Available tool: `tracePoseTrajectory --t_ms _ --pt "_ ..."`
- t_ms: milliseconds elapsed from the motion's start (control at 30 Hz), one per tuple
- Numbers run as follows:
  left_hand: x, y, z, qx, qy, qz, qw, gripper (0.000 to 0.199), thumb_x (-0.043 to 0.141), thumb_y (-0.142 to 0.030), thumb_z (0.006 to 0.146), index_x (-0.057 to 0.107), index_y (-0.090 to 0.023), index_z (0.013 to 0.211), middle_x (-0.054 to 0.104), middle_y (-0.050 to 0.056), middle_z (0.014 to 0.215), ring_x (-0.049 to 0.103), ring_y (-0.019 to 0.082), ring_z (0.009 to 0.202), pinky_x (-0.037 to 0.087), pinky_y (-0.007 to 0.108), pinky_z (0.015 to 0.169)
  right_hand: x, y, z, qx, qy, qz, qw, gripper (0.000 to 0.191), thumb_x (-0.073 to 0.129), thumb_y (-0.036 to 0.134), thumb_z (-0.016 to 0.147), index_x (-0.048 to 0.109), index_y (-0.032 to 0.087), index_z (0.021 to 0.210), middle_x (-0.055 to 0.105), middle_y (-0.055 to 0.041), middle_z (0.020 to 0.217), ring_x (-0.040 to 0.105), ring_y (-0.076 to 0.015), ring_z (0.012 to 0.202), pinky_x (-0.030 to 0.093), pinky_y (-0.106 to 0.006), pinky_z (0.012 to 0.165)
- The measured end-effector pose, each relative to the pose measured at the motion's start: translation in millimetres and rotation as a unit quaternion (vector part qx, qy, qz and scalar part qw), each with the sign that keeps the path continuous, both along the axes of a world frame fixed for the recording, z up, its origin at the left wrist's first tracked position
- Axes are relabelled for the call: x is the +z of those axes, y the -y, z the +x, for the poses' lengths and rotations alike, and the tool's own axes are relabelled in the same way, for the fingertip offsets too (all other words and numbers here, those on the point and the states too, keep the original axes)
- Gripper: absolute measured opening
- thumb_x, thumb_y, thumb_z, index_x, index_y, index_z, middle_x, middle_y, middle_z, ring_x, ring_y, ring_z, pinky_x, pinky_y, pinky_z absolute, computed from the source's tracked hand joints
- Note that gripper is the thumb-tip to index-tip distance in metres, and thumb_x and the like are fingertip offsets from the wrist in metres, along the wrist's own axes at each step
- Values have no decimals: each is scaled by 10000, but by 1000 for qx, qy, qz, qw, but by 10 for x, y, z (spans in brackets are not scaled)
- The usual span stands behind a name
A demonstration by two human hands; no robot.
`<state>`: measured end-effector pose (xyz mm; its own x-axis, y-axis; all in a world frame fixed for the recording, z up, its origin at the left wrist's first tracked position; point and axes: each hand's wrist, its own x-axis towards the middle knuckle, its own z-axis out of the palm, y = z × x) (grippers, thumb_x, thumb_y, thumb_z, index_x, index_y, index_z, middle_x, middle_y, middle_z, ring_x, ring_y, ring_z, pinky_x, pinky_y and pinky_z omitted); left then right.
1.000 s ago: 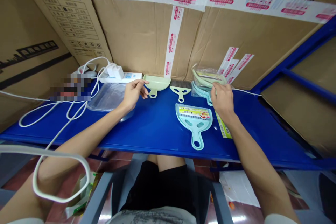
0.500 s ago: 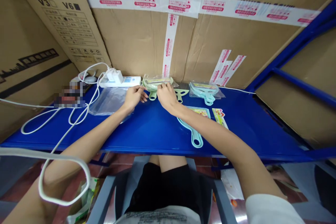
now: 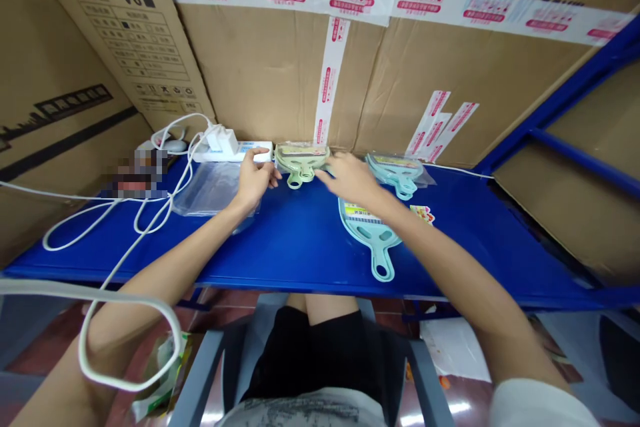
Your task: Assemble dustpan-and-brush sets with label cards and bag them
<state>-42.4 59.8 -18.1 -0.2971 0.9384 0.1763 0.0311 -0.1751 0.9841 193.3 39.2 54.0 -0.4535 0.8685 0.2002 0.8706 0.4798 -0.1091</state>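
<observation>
A light green dustpan [image 3: 300, 159] in clear plastic lies by the cardboard wall, a matching green brush [image 3: 309, 174] lying over it with both handles toward me. My left hand [image 3: 256, 175] is just left of them, fingers apart and holding nothing. To their right, my right hand [image 3: 347, 177] is slightly blurred, its thumb spread from the fingers, with nothing seen in it. Below that hand lies a light blue dustpan [image 3: 373, 233], partly covered by my forearm. Another blue dustpan [image 3: 400, 177], in clear plastic, rests farther right.
Clear plastic bags [image 3: 213, 190] lie left of my left hand. Behind them stands a white power strip [image 3: 255, 151] with a plug, and a white cable [image 3: 167, 203] loops across the left side. A printed card [image 3: 423, 213] shows beyond my right forearm. Cardboard [image 3: 270, 67] walls the back.
My right hand has moved right, away from the green dustpan. The green brush, which lay to its right, is now over the dustpan. My left hand has barely moved.
</observation>
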Motion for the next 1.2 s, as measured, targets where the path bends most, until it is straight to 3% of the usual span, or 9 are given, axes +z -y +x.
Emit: tracePoseTrajectory --t_ms 100,200,267,433,600,767,933,1033,1200 --pt "28 53 37 -20 3 54 998 360 595 -154 793 519 -205 1141 626 -85 547 529 115 371 386 184 417 104 3 806 86 48 -165 981 613 703 574 943 699 167 1401 722 -169 1375 667 -343 1272 515 -454 1078" --pt "62 149 103 -47 -11 97 994 309 594 -176 828 545 -212 1132 623 -85 554 526 107 382 401 189 428 9 27 1385 73 89 -235 965 1210 972 607 564 519 201 1610 638 -188 1486 575 -409 1399 498 -511 1119" --pt "67 209 142 -65 -26 111 991 300 600 -191 846 559 -215 1142 626 -81 569 530 101 394 413 191 441 -93 71 1540 56 101 -252 961 1440 1012 579 434 407 177 1677 618 -202 1474 553 -431 1405 489 -530 1126" --pt "9 275 155 -100 -79 148 981 257 622 -277 912 596 -212 1159 647 -58 611 552 105 433 443 208 479 -193 234 1423 27 118 -262 957 1553 952 695 476 241 121 1732 590 -214 1392 540 -445 1357 460 -547 1142" --pt "23 391 202 -116 -164 181 963 136 598 -292 962 670 -187 1006 655 -24 605 562 104 448 445 214 496 -203 448 1226 -23 127 -276 952 1640 855 867 491 138 90 1744 524 -263 1423 477 -492 1382 423 -574 1152" --pt "-5 588 364 -337 -245 65 907 166 628 -334 971 622 -190 1053 710 -4 625 597 129 403 469 222 449 -252 652 1034 -86 106 -289 948 1634 788 933 536 49 135 1754 471 -283 1506 409 -521 1452 371 -596 1181" --pt "-40 741 446 -463 -195 -104 858 606 765 -504 926 397 -226 1321 700 -36 621 656 191 406 464 218 387 -260 865 763 -128 72 -279 949 1516 668 982 645 93 117 1750 416 -338 1573 327 -561 1518 362 -642 1164" --pt "-4 758 407 -515 -114 -185 829 857 857 -445 867 277 -250 1468 721 -29 713 728 219 508 526 234 444 -237 934 665 -116 54 -284 950 1310 563 945 791 191 116 1736 431 -345 1566 355 -554 1516 394 -629 1139" --pt "26 628 230 -585 -27 -226 779 1232 916 -252 809 13 -294 1645 774 43 891 799 271 676 624 320 568 -322 801 857 -99 -50 -282 953 1081 479 839 934 259 138 1726 657 -245 1335 603 -436 1309 492 -558 1060"
